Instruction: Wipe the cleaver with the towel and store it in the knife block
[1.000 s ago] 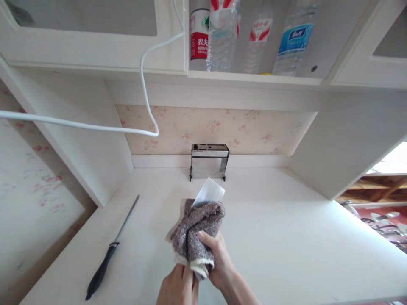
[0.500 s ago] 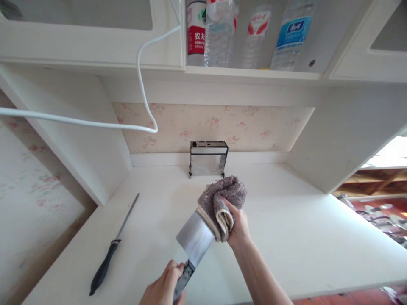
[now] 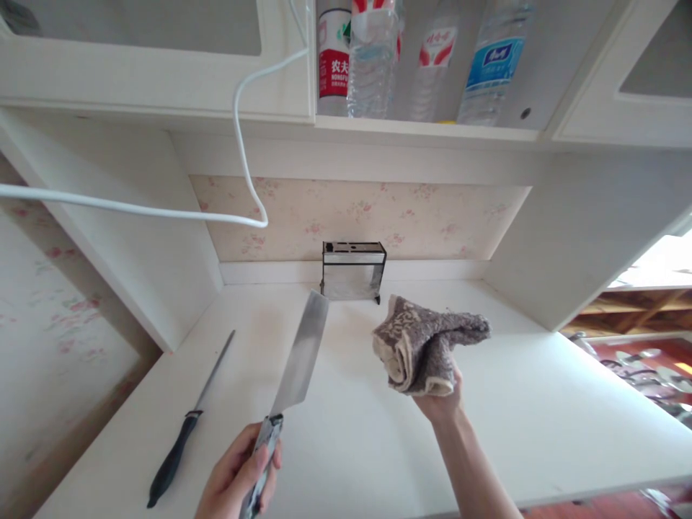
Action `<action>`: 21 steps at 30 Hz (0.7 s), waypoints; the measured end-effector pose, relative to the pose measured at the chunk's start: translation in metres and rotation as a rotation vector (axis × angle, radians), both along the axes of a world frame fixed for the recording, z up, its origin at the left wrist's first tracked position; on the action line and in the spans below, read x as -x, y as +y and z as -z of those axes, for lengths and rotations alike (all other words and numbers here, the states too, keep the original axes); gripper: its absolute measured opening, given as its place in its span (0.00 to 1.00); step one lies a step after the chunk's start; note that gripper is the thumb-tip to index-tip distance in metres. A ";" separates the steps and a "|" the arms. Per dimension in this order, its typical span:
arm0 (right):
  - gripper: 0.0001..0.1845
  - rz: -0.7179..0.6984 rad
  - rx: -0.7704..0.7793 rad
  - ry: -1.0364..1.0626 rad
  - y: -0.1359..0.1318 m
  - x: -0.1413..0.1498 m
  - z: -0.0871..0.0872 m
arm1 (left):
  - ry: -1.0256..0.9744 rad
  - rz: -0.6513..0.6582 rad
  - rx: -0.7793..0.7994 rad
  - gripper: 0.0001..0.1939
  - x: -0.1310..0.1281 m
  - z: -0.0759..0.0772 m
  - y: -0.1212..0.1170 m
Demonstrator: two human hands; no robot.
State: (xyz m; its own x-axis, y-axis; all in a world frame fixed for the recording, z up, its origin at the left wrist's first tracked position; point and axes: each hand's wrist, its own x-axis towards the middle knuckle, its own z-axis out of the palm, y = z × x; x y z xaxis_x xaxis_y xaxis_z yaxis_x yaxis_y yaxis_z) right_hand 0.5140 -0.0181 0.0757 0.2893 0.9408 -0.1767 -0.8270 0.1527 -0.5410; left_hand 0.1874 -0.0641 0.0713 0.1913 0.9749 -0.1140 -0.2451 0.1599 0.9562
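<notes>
My left hand (image 3: 241, 472) is closed around the handle of a kitchen cleaver (image 3: 303, 349), its wide blade pointing up and away over the counter. Held in my right hand (image 3: 440, 400) is a folded grey-brown towel (image 3: 424, 342), which covers most of the fingers. Blade and towel are apart, with white counter between them. On the left of the counter lies a sharpening steel (image 3: 181, 440) with a black handle. A metal knife block (image 3: 354, 272) with slots in its top stands at the back.
The white counter (image 3: 346, 454) is enclosed by side panels and a flowered back wall. Overhead, an open cabinet holds several plastic bottles (image 3: 373, 65) and a red-and-white labelled container (image 3: 334, 61). A white cable (image 3: 162, 210) hangs across the upper left.
The towel has come off the cleaver blade and moved right with my right hand. My left hand has moved left, and the cleaver is turned more upright, its blade fully uncovered.
</notes>
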 end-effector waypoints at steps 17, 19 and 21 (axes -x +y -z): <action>0.23 -0.272 0.098 -0.290 -0.031 0.124 -0.015 | -0.281 0.145 0.253 0.26 -0.052 0.035 -0.005; 0.25 -0.250 0.125 -0.299 -0.028 0.118 -0.013 | -0.272 0.201 0.266 0.25 -0.048 0.030 -0.005; 0.26 -0.233 0.138 -0.313 -0.023 0.110 -0.013 | -0.257 0.253 0.277 0.24 -0.042 0.027 -0.004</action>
State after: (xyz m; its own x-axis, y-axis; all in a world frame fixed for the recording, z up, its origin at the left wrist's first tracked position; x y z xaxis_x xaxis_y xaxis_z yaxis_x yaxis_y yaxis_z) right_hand 0.4037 -0.0413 0.0885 0.1307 0.9611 -0.2432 -0.6235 -0.1110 -0.7739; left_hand 0.2295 -0.0686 0.0441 0.4760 0.8331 -0.2817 -0.3892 0.4868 0.7820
